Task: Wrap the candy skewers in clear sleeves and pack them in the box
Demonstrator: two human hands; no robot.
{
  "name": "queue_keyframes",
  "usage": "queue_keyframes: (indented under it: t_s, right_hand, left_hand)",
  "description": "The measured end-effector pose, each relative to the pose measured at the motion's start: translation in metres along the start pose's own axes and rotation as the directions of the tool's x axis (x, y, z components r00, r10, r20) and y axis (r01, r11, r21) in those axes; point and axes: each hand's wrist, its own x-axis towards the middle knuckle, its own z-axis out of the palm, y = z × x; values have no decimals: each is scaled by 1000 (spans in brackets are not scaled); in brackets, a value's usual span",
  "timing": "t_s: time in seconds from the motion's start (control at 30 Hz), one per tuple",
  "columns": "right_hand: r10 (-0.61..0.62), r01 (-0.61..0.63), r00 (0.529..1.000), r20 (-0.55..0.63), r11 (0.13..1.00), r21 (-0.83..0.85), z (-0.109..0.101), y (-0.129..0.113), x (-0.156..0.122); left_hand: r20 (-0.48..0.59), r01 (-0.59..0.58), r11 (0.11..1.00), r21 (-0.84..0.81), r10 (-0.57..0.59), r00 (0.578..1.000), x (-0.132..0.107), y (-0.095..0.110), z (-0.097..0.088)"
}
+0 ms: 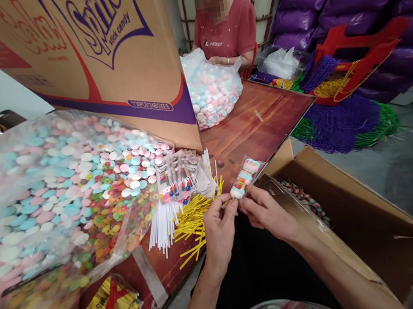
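Observation:
My left hand (pixel 219 228) and my right hand (pixel 267 213) meet over the table's front edge. Both pinch the lower end of a small clear packet of stacked candies (pixel 245 176), which tilts up to the right. A thin yellow twist tie shows at the pinch point by my left fingers. Just left of my hands lie a heap of yellow twist ties (pixel 191 222), a bundle of white sticks (pixel 164 226) and a stack of empty clear sleeves (pixel 181 175).
A large bag of pink, blue and white candy discs (pixel 53 179) fills the left, with ring candies (pixel 116 222) below it. A tall cardboard carton (pixel 101 51) stands behind. An open carton (pixel 354 211) sits right. Another person (pixel 225 25) handles a candy bag (pixel 211 90) opposite.

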Motion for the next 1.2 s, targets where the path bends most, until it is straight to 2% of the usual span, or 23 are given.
queue_keyframes:
  t_s: [0.07,0.1,0.13,0.17,0.2,0.27,0.33,0.4,0.5,0.57,0.6,0.67,0.73,0.8,0.83,0.93,1.0,1.1,1.17,1.2]
  right_hand:
    - [29,-31,999,30,995,91,-1,3,1]
    - [-20,20,1000,3,998,66,-1,6,1]
    - [-114,114,992,-46,993,-10,0,10,1]
    - [-245,233,965,-91,964,-125,0,14,1]
    - [-390,353,914,-110,899,-258,-1,18,0]
    - [-637,534,768,-61,691,-488,-3,26,0]
    - [-765,609,644,19,496,-619,-7,30,0]
    - [-819,609,571,59,374,-699,-10,31,1]
    - [-845,579,530,76,295,-760,-11,26,2]
    - [-838,551,543,47,314,-773,-8,22,3]
    - [-826,528,563,9,352,-773,-6,20,3]
    - [-759,456,641,-115,496,-739,-4,19,2]
    - [-634,373,733,-246,677,-634,-4,17,1]
    - [-505,317,804,-314,811,-492,-8,13,-2]
    - [-464,307,826,-321,847,-434,-11,9,-3]
    - [-464,332,829,-312,858,-392,-22,-6,-7]
    - [-506,353,805,-310,828,-435,-29,-14,-10]
    - [-548,360,782,-298,787,-501,-39,-18,-14]
    - [-559,349,771,-305,772,-531,-44,-15,-18]
    - [-559,337,764,-321,772,-539,-46,-13,-20]
  left_hand:
    - [32,158,964,-213,-155,987,3,3,1]
    - [68,241,920,-310,-231,971,4,5,2]
    - [105,312,869,-383,-295,950,6,6,2]
    - [133,367,824,-433,-344,930,7,7,2]
    - [149,403,788,-465,-379,913,8,8,2]
    - [155,440,739,-510,-424,892,10,10,0]
    - [155,458,708,-538,-451,879,11,11,0]
    - [167,480,676,-559,-475,864,10,12,3]
    - [200,501,634,-589,-486,851,8,11,12]
    - [195,484,637,-600,-471,861,7,11,18]
    - [193,469,647,-601,-452,871,8,10,20]
    - [232,459,671,-583,-404,885,11,10,22]
    - [326,492,685,-538,-369,871,15,11,21]
    - [377,500,712,-493,-344,860,19,13,20]
    - [365,471,737,-485,-319,875,19,15,20]
    - [299,310,839,-448,-185,936,18,19,23]
    - [339,248,902,-352,-124,933,16,22,25]
    - [404,134,986,-97,-84,911,18,23,28]
    - [388,56,994,89,-86,918,20,20,32]
    - [373,61,985,159,-117,920,20,17,35]
